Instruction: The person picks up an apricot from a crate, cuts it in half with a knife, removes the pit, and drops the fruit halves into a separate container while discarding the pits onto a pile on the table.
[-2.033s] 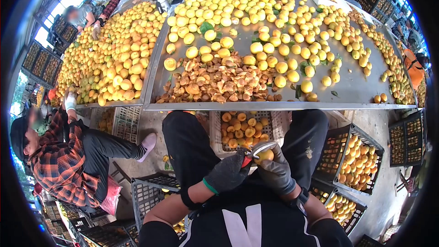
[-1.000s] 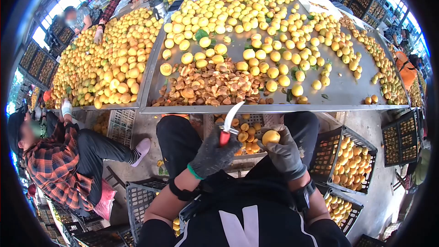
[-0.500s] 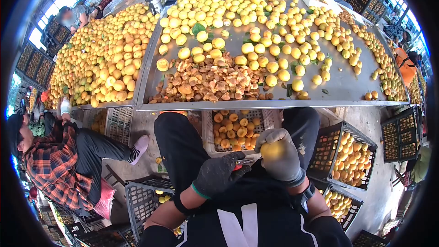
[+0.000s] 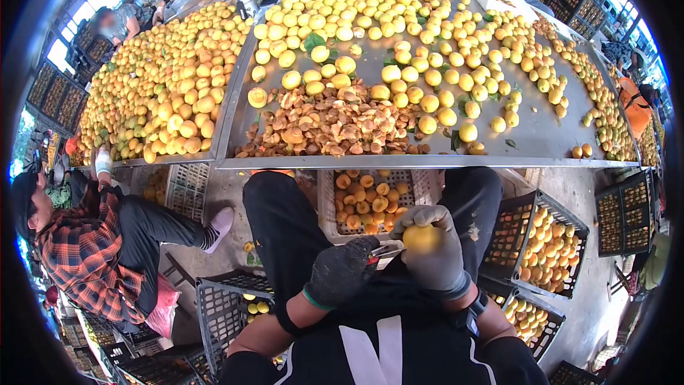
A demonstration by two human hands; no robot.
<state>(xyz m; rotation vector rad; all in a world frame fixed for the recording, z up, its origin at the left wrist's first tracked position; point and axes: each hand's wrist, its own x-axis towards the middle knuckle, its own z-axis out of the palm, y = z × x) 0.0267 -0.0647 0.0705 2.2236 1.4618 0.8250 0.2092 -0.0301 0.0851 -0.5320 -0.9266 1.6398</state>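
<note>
My right hand [image 4: 436, 257], in a grey glove, is closed around a yellow apricot [image 4: 422, 238] above my lap. In a dark glove, my left hand [image 4: 342, 271] grips a small metal tool [image 4: 387, 249] with a bit of red at its handle. The tool's tip points right and reaches the apricot's left side; whether it has cut in is too blurred to tell. Just beyond both hands, a pale plastic crate [image 4: 327, 203] between my knees holds orange apricot halves [image 4: 367, 203].
A metal table [image 4: 527, 144] ahead bears loose yellow apricots [image 4: 370, 11] and a heap of brownish fruit scraps [image 4: 335, 121]. Black crates of apricots [image 4: 545, 249] stand at right, another black crate [image 4: 224, 321] at left. A person in a plaid shirt [image 4: 85, 257] sits on the left.
The metal tool and the apricot have come together, with the tool's tip now at the fruit's side. My left hand has shifted slightly, and the view has moved a little.
</note>
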